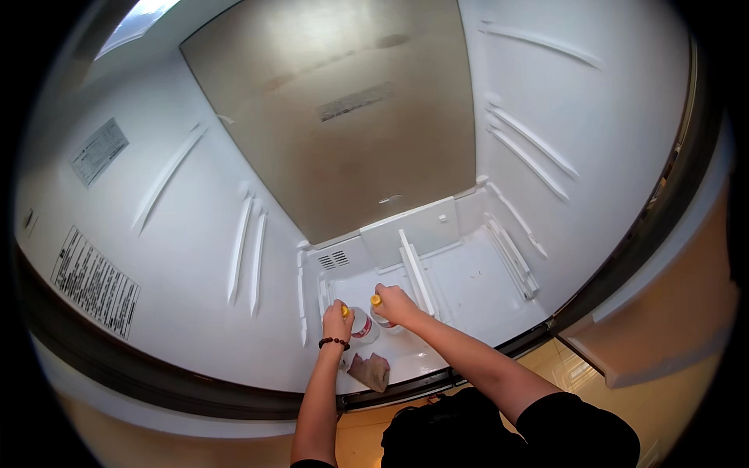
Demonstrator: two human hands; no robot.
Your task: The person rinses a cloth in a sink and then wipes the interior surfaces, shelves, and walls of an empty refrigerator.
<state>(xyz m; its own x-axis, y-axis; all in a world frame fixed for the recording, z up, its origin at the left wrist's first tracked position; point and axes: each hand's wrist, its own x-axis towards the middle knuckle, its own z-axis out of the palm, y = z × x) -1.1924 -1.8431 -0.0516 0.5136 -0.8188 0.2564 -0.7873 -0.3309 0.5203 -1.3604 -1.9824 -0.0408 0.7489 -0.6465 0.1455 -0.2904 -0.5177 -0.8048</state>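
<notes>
My left hand [336,325], with a dark beaded bracelet at the wrist, grips a clear bottle [365,329] by its upper part, near a yellow top. The bottle bears a red and white label. To its right, my right hand [398,305] is closed around the upper part of a second clear bottle [383,321], also with a yellow top. My hand and forearm hide much of that bottle. Both are over the left part of the refrigerator floor [468,286]. A crumpled grey-brown cloth [372,372] lies at the front, just nearer to me than the bottles.
A white divider rail [416,275] runs front to back, right of my hands. Shelf ridges [243,257] project from both side walls. A metallic panel [374,152] covers the back. The dark front edge [409,386] crosses below my arms; an open door [649,304] stands at right.
</notes>
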